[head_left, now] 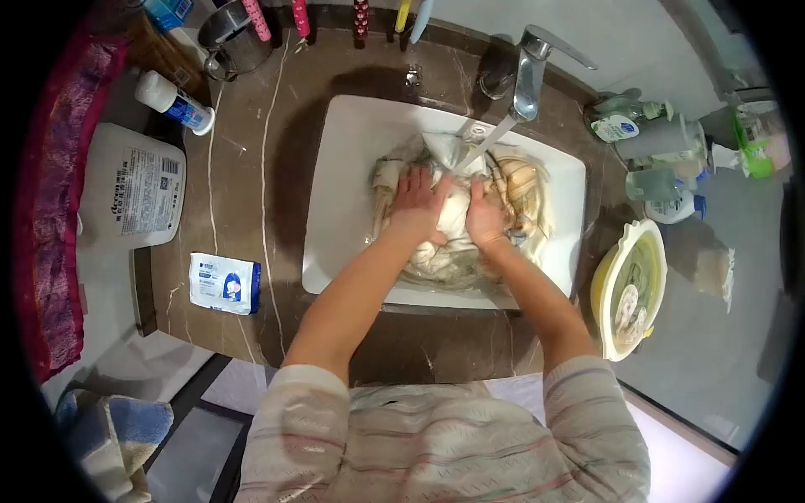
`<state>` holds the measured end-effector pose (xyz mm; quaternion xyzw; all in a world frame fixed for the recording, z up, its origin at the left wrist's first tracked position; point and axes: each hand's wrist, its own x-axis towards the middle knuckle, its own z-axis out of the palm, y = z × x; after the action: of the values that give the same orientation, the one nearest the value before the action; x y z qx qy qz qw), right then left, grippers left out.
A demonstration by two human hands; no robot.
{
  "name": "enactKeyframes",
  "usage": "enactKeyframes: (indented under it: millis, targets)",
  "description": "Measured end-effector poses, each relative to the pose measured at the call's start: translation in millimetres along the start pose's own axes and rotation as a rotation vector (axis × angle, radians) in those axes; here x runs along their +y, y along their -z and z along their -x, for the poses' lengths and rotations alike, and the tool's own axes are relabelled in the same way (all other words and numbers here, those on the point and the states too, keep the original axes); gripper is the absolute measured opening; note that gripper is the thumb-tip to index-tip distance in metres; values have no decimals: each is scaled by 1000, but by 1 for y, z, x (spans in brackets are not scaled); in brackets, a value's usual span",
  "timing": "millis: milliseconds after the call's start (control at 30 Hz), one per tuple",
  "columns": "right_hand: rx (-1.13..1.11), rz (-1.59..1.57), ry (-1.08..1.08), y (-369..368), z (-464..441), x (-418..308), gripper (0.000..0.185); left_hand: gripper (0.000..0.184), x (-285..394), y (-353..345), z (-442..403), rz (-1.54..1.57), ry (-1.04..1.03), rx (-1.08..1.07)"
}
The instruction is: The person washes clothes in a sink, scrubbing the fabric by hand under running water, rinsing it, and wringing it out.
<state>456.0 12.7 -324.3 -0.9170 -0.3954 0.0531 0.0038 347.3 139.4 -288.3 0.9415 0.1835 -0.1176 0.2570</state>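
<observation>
A soaked bundle of cream and white cloth (457,210), with tan and striped parts, lies in water in the white sink (345,134). Water runs onto it from the chrome faucet (527,92). My left hand (417,203) presses down on the left of the bundle, fingers stretched out and apart. On the other side my right hand (486,215) is closed on the wet cloth, its fingers partly hidden in the folds. Pale cloth bulges up between the two hands.
On the brown stone counter (239,168) lie a white-blue packet (225,283) and a white jug (142,184), left. A capped bottle (174,102) and metal mug (237,46) stand behind. Right are a yellow-rimmed basin (602,285) and a green-labelled bottle (616,127).
</observation>
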Motion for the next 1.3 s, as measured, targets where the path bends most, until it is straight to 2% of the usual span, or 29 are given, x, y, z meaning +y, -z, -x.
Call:
enactKeyframes:
  millis: [100,133,200,233,300,367,400,433,467,500,533,567,633,667,767,800,867,900,967,1033,1100,1133,1167,1233,1267,1300]
  targets:
    - [-295,-174,-168,0,-19,3,44,107,7,3,-19,-81,19,-63]
    - [-395,-221,-264,27,-19,-8,41,104,11,5,-16,-103,26,-41]
    - [-383,-200,-232,40,-17,-11,39,98,14,18,-5,-154,56,27]
    - [-375,-191,-212,46,-18,-13,37,93,6,20,-2,-42,23,87]
    - [-249,-603,-160,9,-20,16,30,84,-14,13,7,183,-58,178]
    - [-208,-1113,-163,-15,-27,30,28,77,-15,7,24,218,198,260]
    - [-1,-1069,-258,11,-19,-4,26,74,-16,5,29,238,327,304]
    - [-25,-844,-234,57,-6,-45,26,70,-18,4,23,324,341,169]
    - [199,-608,82,29,1,-63,24,67,-20,4,14,408,352,34]
    - [108,-523,221,25,8,-75,27,63,-23,3,12,489,366,-110]
    - [35,-389,297,20,5,-64,31,55,-23,13,31,623,364,-15]
    - [-40,-259,372,17,2,-48,34,53,-24,27,48,774,365,-25]
    - [-149,-152,331,21,-7,-13,35,49,-27,43,76,1080,355,-66]
    - [-198,-92,311,24,-13,-5,35,49,-39,45,83,774,369,-22]
    - [-313,-214,35,36,-13,-18,33,52,-51,33,94,898,404,20]
    - [-221,-368,-57,18,-14,-28,34,51,-49,33,92,765,403,17]
    - [144,-793,142,28,17,-83,33,49,-37,34,87,509,397,6]
    - [-6,-503,99,21,34,-108,34,48,-36,39,89,574,426,-4]
    - [-241,-209,315,36,47,-109,38,46,-37,50,93,691,483,-23]
    - [-184,-296,599,37,29,-59,44,45,-48,42,102,791,388,26]
    - [-721,-116,202,74,1,-38,44,44,-54,32,109,863,333,77]
    - [-114,114,533,24,-1,4,38,44,-56,29,110,881,327,109]
    - [-168,-44,373,26,-1,2,38,43,-57,27,112,900,323,137]
    - [-269,-351,54,38,-5,-14,37,43,-46,42,114,679,286,54]
    - [-276,-711,-138,41,-4,-36,38,42,-42,47,113,570,267,18]
    - [-128,-781,-31,34,7,-68,38,42,-43,36,110,594,265,18]
